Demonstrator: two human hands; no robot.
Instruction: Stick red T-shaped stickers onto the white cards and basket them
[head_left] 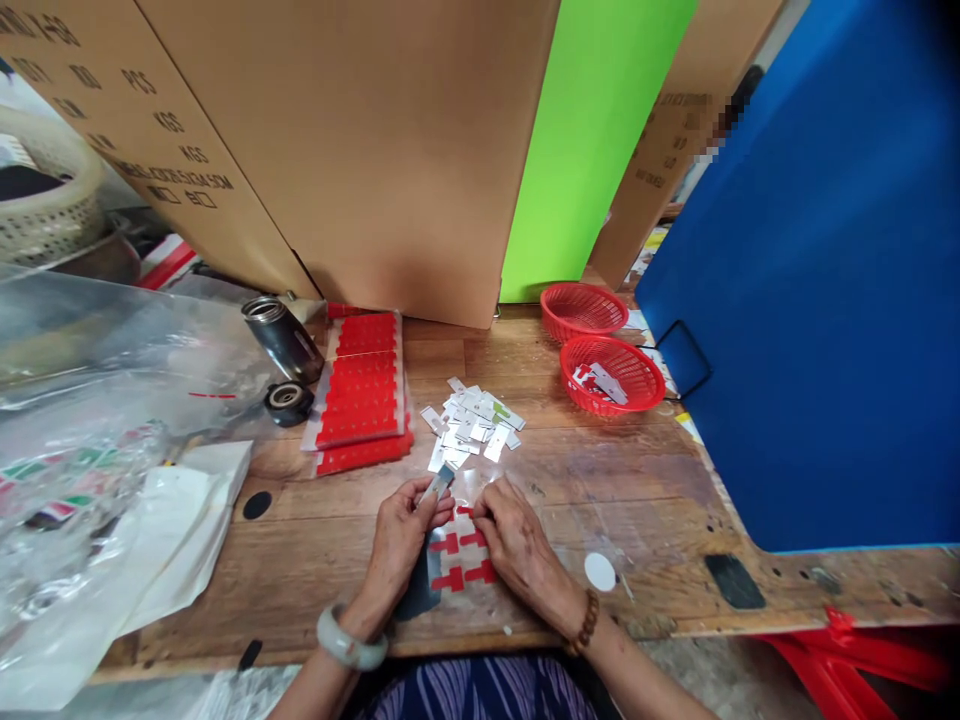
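Dark flask (283, 343) beside black lid (289, 403), cardboard box (360, 150), green panel (585, 150), blue board (817, 300)

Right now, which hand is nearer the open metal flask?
Left. The left hand, pinching a silvery tag, is nearer the person and right of the metal flask; the right hand is farther right, by red T-shaped pieces.

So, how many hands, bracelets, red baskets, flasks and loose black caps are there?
Hands: 2 (left hand, right hand)
Bracelets: 2 (pale bangle, brown beads)
Red baskets: 2
Flask: 1
Black cap: 1
Total: 8
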